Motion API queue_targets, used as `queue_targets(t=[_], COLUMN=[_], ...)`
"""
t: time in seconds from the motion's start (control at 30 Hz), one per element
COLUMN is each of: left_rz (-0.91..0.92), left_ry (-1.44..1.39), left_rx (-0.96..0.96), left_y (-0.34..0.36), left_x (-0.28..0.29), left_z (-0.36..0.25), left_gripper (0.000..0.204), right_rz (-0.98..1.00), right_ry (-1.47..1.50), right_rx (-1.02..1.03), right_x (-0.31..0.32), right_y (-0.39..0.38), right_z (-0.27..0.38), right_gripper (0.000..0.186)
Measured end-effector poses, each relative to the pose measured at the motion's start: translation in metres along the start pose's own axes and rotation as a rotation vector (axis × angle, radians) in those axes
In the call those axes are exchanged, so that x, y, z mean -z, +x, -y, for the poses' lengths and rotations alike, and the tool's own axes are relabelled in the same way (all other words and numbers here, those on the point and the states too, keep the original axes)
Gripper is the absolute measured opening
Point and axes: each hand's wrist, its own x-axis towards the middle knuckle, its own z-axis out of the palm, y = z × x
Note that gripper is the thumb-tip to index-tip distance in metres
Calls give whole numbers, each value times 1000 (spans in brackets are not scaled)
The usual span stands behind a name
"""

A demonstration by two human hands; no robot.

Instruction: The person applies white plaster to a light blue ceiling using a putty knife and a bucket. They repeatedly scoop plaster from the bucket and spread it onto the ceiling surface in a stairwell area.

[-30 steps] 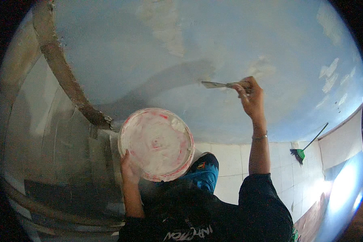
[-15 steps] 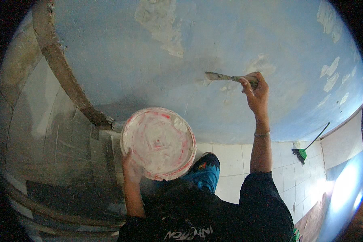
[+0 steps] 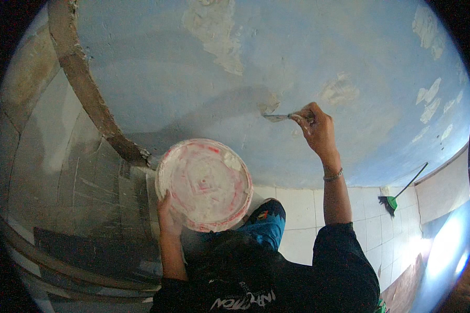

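Note:
My left hand [image 3: 169, 216] grips the edge of a round red bucket lid [image 3: 203, 182], smeared all over with white putty; a thicker lump sits near its upper right rim. My right hand [image 3: 316, 128] is closed round the handle of a putty knife [image 3: 277, 118]. The blade points left and lies at the blue wall [image 3: 183, 99], just under a small fresh-looking putty patch [image 3: 270, 101]. Fingers cover most of the handle. A larger pale patch [image 3: 339, 89] shows on the wall above and right of this hand.
A broom [image 3: 390, 203] with green and black bristles leans at the right by the wall. White tiles [image 3: 300, 206] cover the floor below. On the left runs a rough brown wall edge [image 3: 91, 96], with grey tiled surfaces beyond. Bright light glares at the lower right.
My right hand has moved down and left with the putty knife, whose blade now sits lower on the wall. A putty patch shows above the blade. The lid has hardly moved.

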Motion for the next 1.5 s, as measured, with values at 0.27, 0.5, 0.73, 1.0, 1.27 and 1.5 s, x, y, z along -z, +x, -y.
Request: queue_targets(t=[0.27, 0.5, 0.73, 1.0, 1.27, 1.5], left_rz=[51, 55, 46, 13, 18, 0], left_ry=[-12, -72, 6, -16, -21, -22], left_rx=[-21, 37, -11, 56, 98, 30], left_y=[5, 13, 10, 10, 9, 1], left_x=[3, 18, 8, 7, 9, -2], left_z=[2, 9, 7, 6, 4, -1], left_gripper=[57, 58, 59, 59, 60, 61], right_rz=[-192, -61, -82, 107, 198, 184], right_ry=[-50, 39, -36, 34, -362, -279], right_rx=[176, -43, 98, -51, 358, 548], right_x=[45, 47, 50, 79, 36, 38], right_y=[35, 18, 78, 83, 96, 134], right_z=[54, 49, 31, 61, 72, 121], right_gripper=[23, 16, 19, 16, 31, 30])
